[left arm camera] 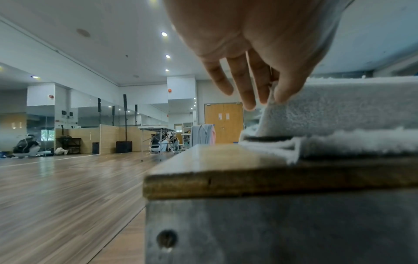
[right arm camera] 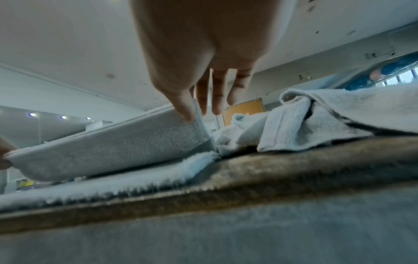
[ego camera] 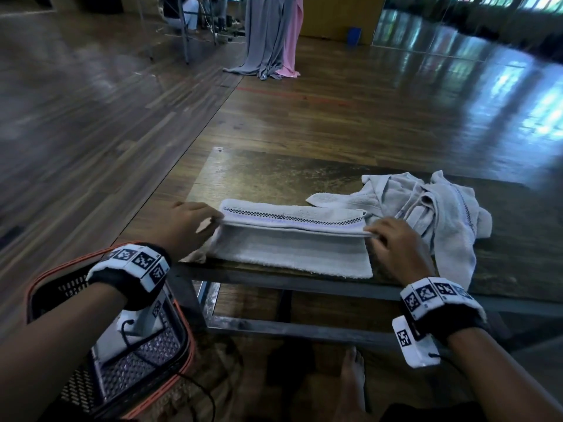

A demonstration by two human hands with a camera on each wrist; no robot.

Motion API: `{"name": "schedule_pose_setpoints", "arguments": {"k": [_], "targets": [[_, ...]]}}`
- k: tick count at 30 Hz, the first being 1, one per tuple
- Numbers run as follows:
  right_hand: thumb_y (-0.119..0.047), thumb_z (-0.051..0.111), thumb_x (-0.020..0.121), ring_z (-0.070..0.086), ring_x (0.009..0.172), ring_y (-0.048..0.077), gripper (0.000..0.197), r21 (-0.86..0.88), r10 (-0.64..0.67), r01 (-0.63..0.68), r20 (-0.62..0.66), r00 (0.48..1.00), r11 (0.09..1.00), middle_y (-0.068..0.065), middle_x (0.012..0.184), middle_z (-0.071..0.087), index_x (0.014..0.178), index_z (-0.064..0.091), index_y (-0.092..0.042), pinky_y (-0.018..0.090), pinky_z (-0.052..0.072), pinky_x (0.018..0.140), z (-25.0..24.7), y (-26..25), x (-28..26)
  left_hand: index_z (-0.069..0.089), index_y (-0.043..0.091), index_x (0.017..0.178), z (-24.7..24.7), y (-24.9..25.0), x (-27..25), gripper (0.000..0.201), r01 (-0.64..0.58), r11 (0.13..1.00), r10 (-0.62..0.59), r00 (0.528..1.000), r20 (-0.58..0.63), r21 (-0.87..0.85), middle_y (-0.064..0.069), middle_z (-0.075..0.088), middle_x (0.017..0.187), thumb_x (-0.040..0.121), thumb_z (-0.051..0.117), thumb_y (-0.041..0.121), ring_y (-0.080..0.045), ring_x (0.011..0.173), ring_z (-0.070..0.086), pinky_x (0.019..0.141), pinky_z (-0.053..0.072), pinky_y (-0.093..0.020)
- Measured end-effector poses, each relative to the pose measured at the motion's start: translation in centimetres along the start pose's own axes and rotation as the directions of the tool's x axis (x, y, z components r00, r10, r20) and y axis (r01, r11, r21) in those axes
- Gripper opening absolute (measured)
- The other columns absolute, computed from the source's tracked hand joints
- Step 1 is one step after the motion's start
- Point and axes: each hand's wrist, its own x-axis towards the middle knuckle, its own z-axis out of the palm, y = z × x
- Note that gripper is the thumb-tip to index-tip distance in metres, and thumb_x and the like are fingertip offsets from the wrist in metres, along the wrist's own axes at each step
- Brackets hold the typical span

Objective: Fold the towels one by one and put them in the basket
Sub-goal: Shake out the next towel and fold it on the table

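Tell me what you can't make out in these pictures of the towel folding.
- Basket contents: head view, the left hand's forearm and wrist camera cover most of the inside.
- Crumpled towel pile: head view, bunched folds hide how many towels there are.
- Right hand finger pads: right wrist view, blurred, behind the lifted towel edge.
- Table underside: left wrist view, blurred.

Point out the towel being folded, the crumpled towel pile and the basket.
towel being folded [ego camera: 289,254], head view, on its flat lower layer.
crumpled towel pile [ego camera: 432,208], head view, on the bunched middle.
basket [ego camera: 189,339], head view, on its orange rim, right side.
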Motion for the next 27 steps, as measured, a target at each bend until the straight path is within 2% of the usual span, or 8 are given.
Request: {"name": "schedule_pose_setpoints", "arguments": {"k": [3,7,9,15,19,22,24,27], "targets": [[-0.004,0.067,0.079,0.063,0.085,0.021,0.024,0.106,-0.091,0.099,-0.073,0.993,0.989,0.005,0.097,0.069,0.101,0.069,-0.014,0.038,0.055,0.071,-1.0,0.2,-0.7,0.072,0.018,0.088,-1.0,0.3,-0.7,0.020,-0.072,0.997,0.072,0.995,-0.073,0.016,0.002,0.073,0.090,0.083,0.054,0.026,-0.020,0.082,0.068,0.079,0.050,-0.039],[-0.002,0.073,0.072,0.065,0.083,0.025,0.021,0.054,-0.198,0.195,0.066,0.978,0.979,0.006,0.089,0.071,0.088,0.071,-0.014,0.041,0.054,0.072,-0.6,0.4,-2.6,0.068,0.028,0.102,0.3,0.1,-2.1,0.018,-0.052,0.995,0.027,0.965,0.262,0.087,0.008,0.068,0.112,0.087,0.058,0.028,-0.014,0.103,0.061,0.093,0.042,-0.036],[-0.003,0.074,0.072,0.065,0.087,0.026,0.019,0.044,-0.229,0.225,0.173,0.958,0.973,0.006,0.091,0.071,0.087,0.073,-0.014,0.040,0.054,0.075,0.2,0.6,-3.3,0.066,0.031,0.106,1.0,-0.1,-2.3,0.020,0.026,0.998,-0.044,0.943,0.331,0.059,0.010,0.065,0.118,0.090,0.054,0.029,-0.012,0.107,0.058,0.094,0.040,-0.032],[-0.004,0.072,0.073,0.064,0.088,0.023,0.023,0.028,-0.228,0.226,0.163,0.960,0.974,0.002,0.093,0.071,0.092,0.072,-0.018,0.039,0.053,0.076,0.9,1.3,-3.9,0.067,0.033,0.105,1.4,-0.9,-2.7,0.020,-0.018,0.995,-0.004,0.975,0.223,0.097,0.011,0.067,0.116,0.087,0.058,0.033,-0.011,0.110,0.058,0.094,0.036,-0.033],[-0.021,0.076,0.072,0.063,0.098,0.018,0.037,-0.018,-0.246,0.257,0.231,0.941,0.966,0.001,0.106,0.067,0.108,0.066,-0.018,0.034,0.054,0.080,1.1,0.9,-5.2,0.058,0.028,0.117,1.1,-0.9,-3.8,0.045,-0.099,0.992,0.066,0.935,0.348,0.077,0.011,0.059,0.124,0.077,0.061,0.048,-0.011,0.115,0.054,0.096,0.040,-0.033],[-0.013,0.076,0.068,0.064,0.099,0.022,0.044,-0.094,-0.208,0.235,0.232,0.950,0.968,0.003,0.109,0.066,0.110,0.065,-0.017,0.037,0.055,0.078,1.2,0.2,-5.8,0.063,0.024,0.107,0.7,-0.7,-4.2,0.032,-0.191,0.981,0.163,0.923,0.348,0.047,0.008,0.064,0.114,0.076,0.069,0.031,-0.014,0.108,0.060,0.089,0.044,-0.033],[-0.005,0.072,0.069,0.064,0.095,0.022,0.037,-0.074,-0.177,0.194,0.192,0.965,0.978,0.002,0.103,0.068,0.103,0.067,-0.017,0.037,0.055,0.077,0.9,-0.2,-5.7,0.066,0.027,0.102,0.3,-0.5,-4.2,0.022,-0.160,0.987,0.148,0.933,0.328,0.008,0.009,0.066,0.109,0.080,0.068,0.024,-0.013,0.102,0.061,0.088,0.042,-0.030],[-0.007,0.068,0.075,0.060,0.096,0.020,0.024,0.027,-0.090,0.087,0.191,0.978,0.996,0.002,0.099,0.067,0.096,0.068,-0.018,0.035,0.049,0.082,-0.3,-0.2,-5.0,0.068,0.027,0.097,-0.5,0.2,-4.1,0.018,-0.001,0.989,0.049,0.945,0.325,-0.148,0.013,0.067,0.100,0.079,0.070,0.022,-0.007,0.092,0.060,0.084,0.043,-0.023]]}}
